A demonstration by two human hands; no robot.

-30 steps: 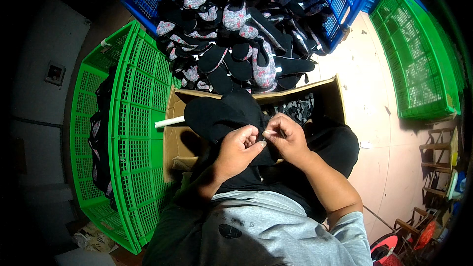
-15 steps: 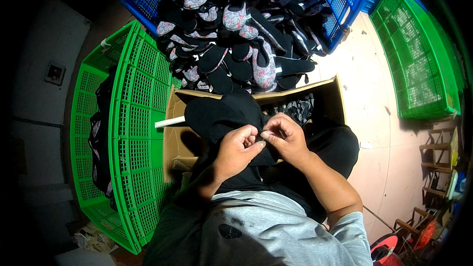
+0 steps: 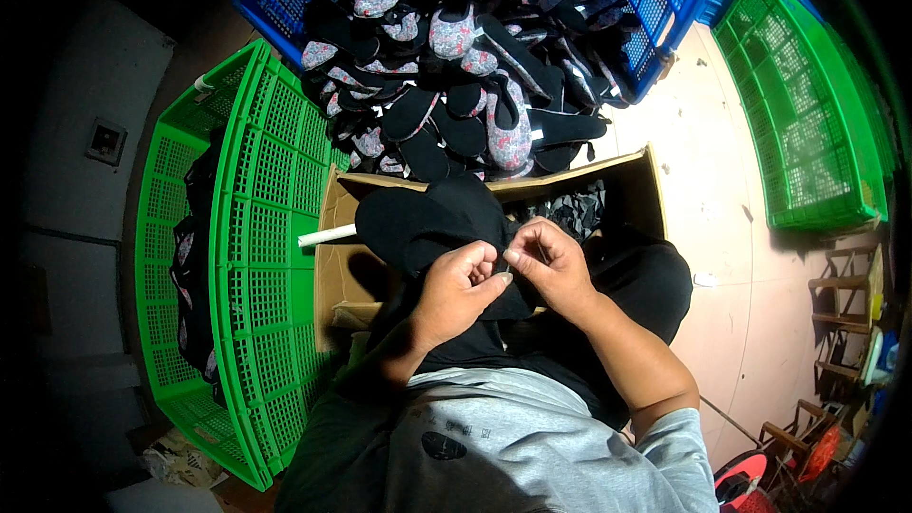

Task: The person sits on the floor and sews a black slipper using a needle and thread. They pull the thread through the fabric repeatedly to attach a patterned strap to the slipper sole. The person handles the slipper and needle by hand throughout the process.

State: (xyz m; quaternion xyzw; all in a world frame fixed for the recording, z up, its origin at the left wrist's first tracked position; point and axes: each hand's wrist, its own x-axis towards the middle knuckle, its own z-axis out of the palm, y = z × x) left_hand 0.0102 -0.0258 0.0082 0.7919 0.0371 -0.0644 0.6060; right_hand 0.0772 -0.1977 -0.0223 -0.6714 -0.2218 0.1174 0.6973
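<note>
My left hand is curled, with thumb and forefinger pinched at the edge of a black cloth piece. Facing it, my right hand pinches as well, its thumb tip almost touching the left fingers. A thin pale line, perhaps thread, shows between the fingertips; what each hand grips is too small to make out. The black cloth piece, rounded like a slipper sole, lies above my lap just beyond my hands. From its left side a white rod sticks out.
An open cardboard box with grey scraps stands before me. Beyond it, black and floral slippers heap out of a blue crate. Green crates stand on the left and right. Wooden racks are at far right.
My right fingers have shifted very slightly, and the thin pale line between the fingertips shows a little more. The left hand and the black cloth have hardly moved.
</note>
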